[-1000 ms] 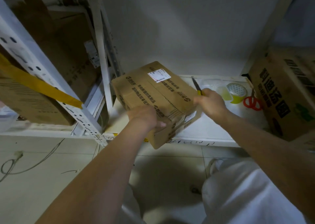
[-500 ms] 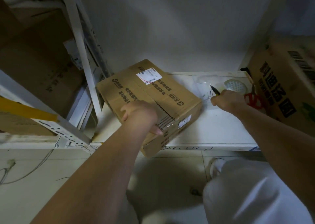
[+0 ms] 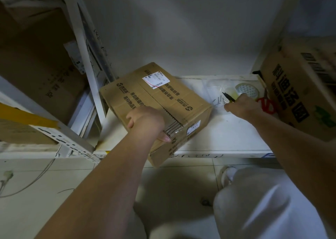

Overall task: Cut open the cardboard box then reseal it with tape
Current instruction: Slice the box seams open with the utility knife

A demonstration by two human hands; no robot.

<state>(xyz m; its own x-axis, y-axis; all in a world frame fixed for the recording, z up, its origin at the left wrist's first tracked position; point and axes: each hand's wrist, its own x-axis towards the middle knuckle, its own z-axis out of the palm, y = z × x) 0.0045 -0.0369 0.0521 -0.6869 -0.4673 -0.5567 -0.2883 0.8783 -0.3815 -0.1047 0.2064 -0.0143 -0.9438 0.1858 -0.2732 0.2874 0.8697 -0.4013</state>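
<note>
Your left hand (image 3: 145, 122) rests on the near top edge of the cardboard box (image 3: 156, 107), fingers (image 3: 164, 137) curled over the edge onto the front face and gripping it. The box sits on the white shelf (image 3: 227, 138) at about 10 o'clock from your body, turned askew, its near corner overhanging the shelf lip. The top seam appears already slit along its length.

Your right hand (image 3: 241, 106) is out at 1 o'clock, fingers clenched round the utility knife (image 3: 228, 96), blade tip pointing away toward the back wall. The tape roll (image 3: 247, 90) lies just beyond that hand, the red scissors (image 3: 267, 105) just to its right, and a large printed carton (image 3: 300, 93) stands at 2 o'clock.

Judgement: the step in hand is setting the knife down and exchanging it for the tape. Lay the knife flat on the shelf, blade turned away from the tape roll and from your reach. Whether the blade is retracted cannot be told. Before taping, push the box fully onto the shelf so that it cannot tip, and keep the left hand pressing the flaps closed.
</note>
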